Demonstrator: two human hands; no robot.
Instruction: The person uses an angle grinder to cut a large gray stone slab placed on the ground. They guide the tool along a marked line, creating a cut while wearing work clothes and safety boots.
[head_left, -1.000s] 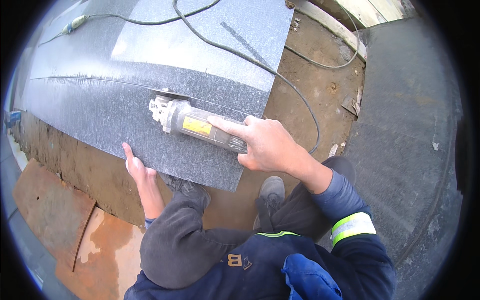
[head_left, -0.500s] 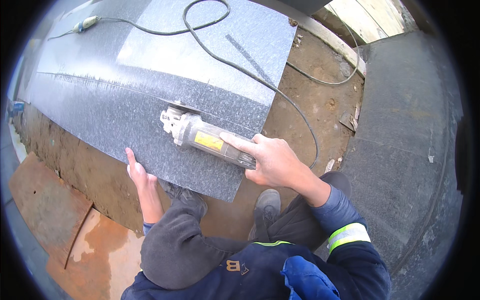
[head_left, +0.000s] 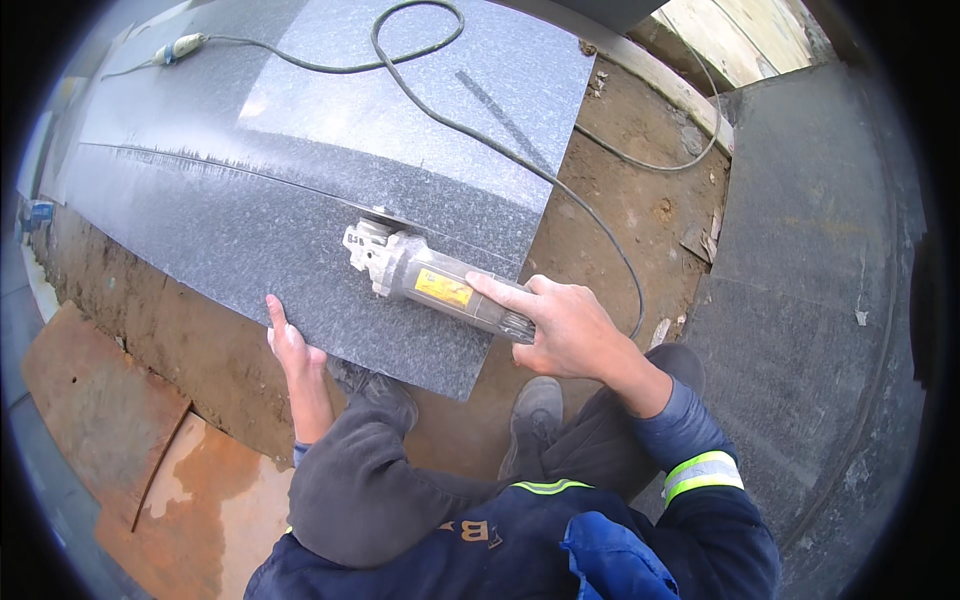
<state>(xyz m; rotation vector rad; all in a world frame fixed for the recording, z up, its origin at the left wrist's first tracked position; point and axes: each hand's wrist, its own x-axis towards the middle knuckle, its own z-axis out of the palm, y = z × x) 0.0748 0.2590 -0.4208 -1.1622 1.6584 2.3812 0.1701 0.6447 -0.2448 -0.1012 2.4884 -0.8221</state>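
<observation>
My right hand [head_left: 560, 320] is wrapped round the body of a dusty angle grinder [head_left: 440, 288] with a yellow label, its index finger stretched along the casing. The grinder's thin disc [head_left: 392, 216] stands edge-on in a long straight cut line in a speckled grey stone slab [head_left: 240, 240]. Pale dust lies along that line to the left. At the slab's near edge my left hand [head_left: 292, 350] grips the stone, one finger on top and the others partly hidden beneath. A dark power cord [head_left: 520, 160] loops over the slab.
A connector [head_left: 178, 48] joins the cord at the far left. Bare dirt [head_left: 630, 200] surrounds the slab. Dark stone sheets [head_left: 790, 230] lie to the right, rusty brown boards [head_left: 100, 390] to the lower left. My shoes [head_left: 537, 405] are just below the slab's near edge.
The grinder and my right hand have moved a little to the right along the cut line. My left hand keeps hold of the slab's edge, with a slight shift right in view.
</observation>
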